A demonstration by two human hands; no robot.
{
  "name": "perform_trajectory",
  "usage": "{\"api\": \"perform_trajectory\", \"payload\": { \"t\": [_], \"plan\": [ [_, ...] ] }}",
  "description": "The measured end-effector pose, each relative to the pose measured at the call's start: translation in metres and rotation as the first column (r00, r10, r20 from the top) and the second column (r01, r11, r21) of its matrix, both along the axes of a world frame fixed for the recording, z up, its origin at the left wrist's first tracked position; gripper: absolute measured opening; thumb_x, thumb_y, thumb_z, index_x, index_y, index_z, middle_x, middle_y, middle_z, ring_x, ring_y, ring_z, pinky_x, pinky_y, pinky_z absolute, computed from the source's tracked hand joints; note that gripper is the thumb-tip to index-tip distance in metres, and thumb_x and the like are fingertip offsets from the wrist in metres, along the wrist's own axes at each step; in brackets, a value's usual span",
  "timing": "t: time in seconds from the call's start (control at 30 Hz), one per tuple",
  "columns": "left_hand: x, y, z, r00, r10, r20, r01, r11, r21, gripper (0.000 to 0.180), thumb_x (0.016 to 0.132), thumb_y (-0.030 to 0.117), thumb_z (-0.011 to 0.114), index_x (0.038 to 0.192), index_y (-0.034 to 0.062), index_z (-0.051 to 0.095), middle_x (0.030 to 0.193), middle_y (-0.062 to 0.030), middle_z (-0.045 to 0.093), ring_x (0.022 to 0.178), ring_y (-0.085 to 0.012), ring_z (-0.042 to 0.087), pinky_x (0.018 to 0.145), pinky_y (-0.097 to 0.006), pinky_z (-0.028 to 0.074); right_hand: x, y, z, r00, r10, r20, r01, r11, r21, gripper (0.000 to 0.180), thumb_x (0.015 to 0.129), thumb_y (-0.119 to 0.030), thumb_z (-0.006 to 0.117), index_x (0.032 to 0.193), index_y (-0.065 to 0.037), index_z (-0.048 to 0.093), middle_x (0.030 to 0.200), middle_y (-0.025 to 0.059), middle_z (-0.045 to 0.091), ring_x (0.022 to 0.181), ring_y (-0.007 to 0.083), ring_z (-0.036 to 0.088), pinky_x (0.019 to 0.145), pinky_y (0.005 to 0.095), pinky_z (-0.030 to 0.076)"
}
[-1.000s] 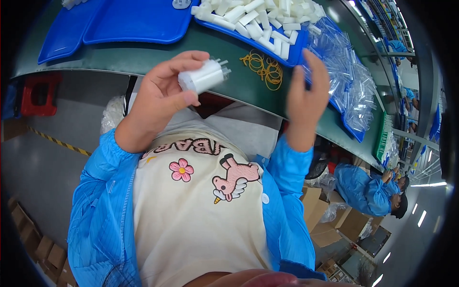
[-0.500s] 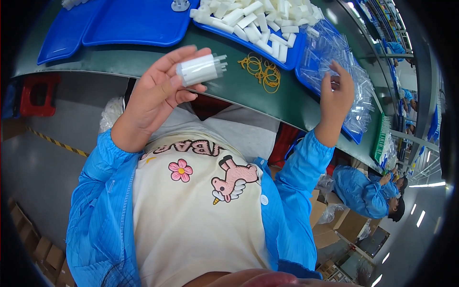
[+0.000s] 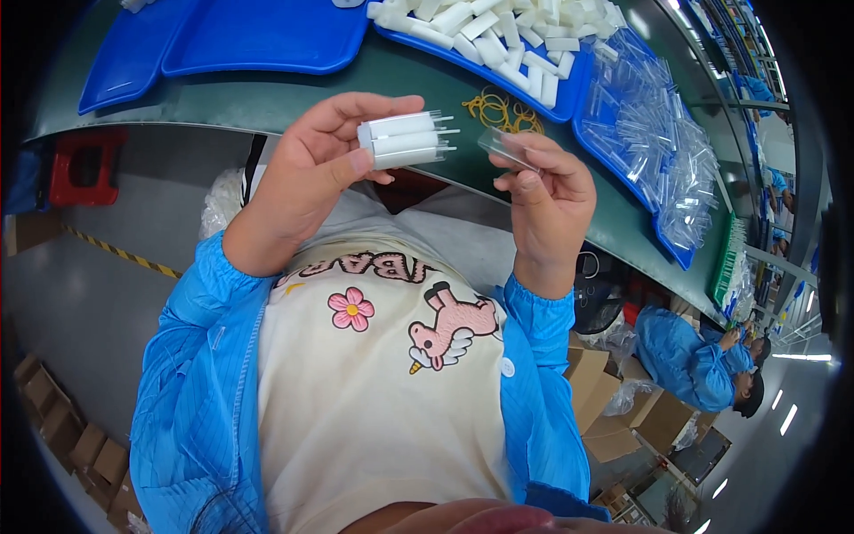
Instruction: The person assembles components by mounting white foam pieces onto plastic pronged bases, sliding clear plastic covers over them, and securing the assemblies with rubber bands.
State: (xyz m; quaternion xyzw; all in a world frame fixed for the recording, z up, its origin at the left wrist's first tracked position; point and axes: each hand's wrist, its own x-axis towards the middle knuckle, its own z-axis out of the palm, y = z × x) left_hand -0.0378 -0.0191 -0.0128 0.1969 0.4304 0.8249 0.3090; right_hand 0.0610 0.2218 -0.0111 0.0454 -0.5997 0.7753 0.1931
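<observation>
the left hand [image 3: 302, 169] has its fingers wrapped on the white bundle [image 3: 405, 142], whose thin prongs point toward the right fingers. the right hand [image 3: 556, 196] pinches a clear strip [image 3: 504, 149], slanted toward the bundle but apart from it. a slack left grip could let the bundle's pieces slide; a clumsy touch of the strip could push the prongs askew. both hands hang near the worktop [image 3: 267, 102] edge, so a dropped part might fall to the lap. open air lies between the two sets of fingers. just beyond the right ones, bands [image 3: 489, 109] could snag; farther out, tray rims hem in the blocks [image 3: 494, 40] and tubes [image 3: 636, 120].
</observation>
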Motion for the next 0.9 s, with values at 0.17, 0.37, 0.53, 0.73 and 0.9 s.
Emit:
{"api": "perform_trajectory", "payload": {
  "t": [0.17,0.37,0.53,0.73,0.9],
  "plan": [
    [0.0,-0.003,-0.006,0.996,-0.015,-0.084,0.015,1.0,0.0,0.04,0.089,0.016,0.07,0.126,0.0062,0.058,0.144,-0.0214,0.048,0.118,-0.024,0.06,0.086,-0.029,0.055,0.005,-0.007,0.004,0.999,-0.029,0.036,0.03,0.999,-0.029,0.027,0.088,0.008,0.062,0.114,0.004,0.06,0.118,0.0246,0.064,0.096,0.0267,0.069,0.07,0.029,0.059],
    [0.002,-0.008,-0.002,0.989,-0.018,-0.149,0.01,0.998,-0.057,0.042,0.087,0.017,0.073,0.125,0.0063,0.059,0.144,-0.0272,0.045,0.118,-0.0281,0.06,0.083,-0.03,0.056,0.006,-0.01,0.01,0.998,-0.053,0.032,0.05,0.994,0.094,0.027,0.088,0.008,0.062,0.115,0.004,0.06,0.117,0.0244,0.064,0.095,0.0255,0.069,0.069,0.0281,0.057],
    [0.003,-0.01,-0.001,0.99,-0.032,-0.135,0.03,0.999,-0.015,0.04,0.083,-0.001,0.068,0.122,0.0054,0.064,0.142,-0.0183,0.052,0.118,-0.0232,0.061,0.089,-0.03,0.054,0.008,-0.009,0.011,0.999,-0.036,0.024,0.034,0.997,0.068,0.028,0.086,0.01,0.063,0.113,0.004,0.061,0.116,0.0235,0.064,0.095,0.0243,0.069,0.071,0.0278,0.058],
    [0.005,-0.006,-0.003,0.985,-0.056,-0.16,0.058,0.998,0.007,0.045,0.078,-0.012,0.066,0.12,0.0032,0.065,0.144,-0.0203,0.049,0.124,-0.0257,0.057,0.099,-0.034,0.05,0.01,-0.017,0.017,0.997,0.006,0.071,-0.016,0.99,0.141,0.029,0.084,0.011,0.065,0.111,0.004,0.064,0.114,0.0218,0.065,0.094,0.0235,0.069,0.074,0.0281,0.059],
    [0.005,-0.008,-0.007,0.984,-0.028,-0.178,0.027,1.0,-0.008,0.042,0.081,0.008,0.076,0.121,0.0045,0.064,0.143,-0.027,0.047,0.126,-0.0323,0.055,0.101,-0.041,0.049,0.014,-0.016,0.026,0.993,0.015,0.114,-0.038,0.98,0.197,0.029,0.083,0.012,0.065,0.11,0.003,0.066,0.114,0.0202,0.065,0.094,0.0234,0.069,0.074,0.028,0.058]
  ]
}}
